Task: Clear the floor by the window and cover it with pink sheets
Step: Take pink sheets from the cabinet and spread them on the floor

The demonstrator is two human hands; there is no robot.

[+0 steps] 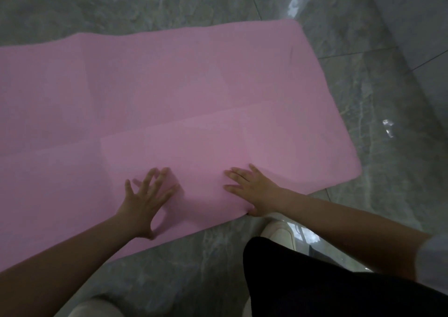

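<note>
A view from the head looks down at pink sheets [169,93] spread over a grey marbled floor [378,93]; the sheets lie directly under and ahead of both hands, their long axis running from far beyond the left hand across to a rounded end just past the right hand; the near edge passes close beneath both wrists; a smaller upper sheet [194,147] overlaps the larger one, its faint edges showing just ahead of the fingers; the left hand [145,202] is spread wide with straight fingers pressing flat on the pink surface, gripping nothing; the right hand [252,190] also lies flat with fingers extended toward the left hand, its heel at the sheet's near edge, and whether the thumb tucks under that edge cannot be told; the two hands sit near each other, the right one closer to the sheets' rounded end; below the right arm a dark trouser leg [327,287] and a pale shoe [278,232] rest on bare floor; the next move probably smooths or slides the upper sheet along that long axis.
</note>
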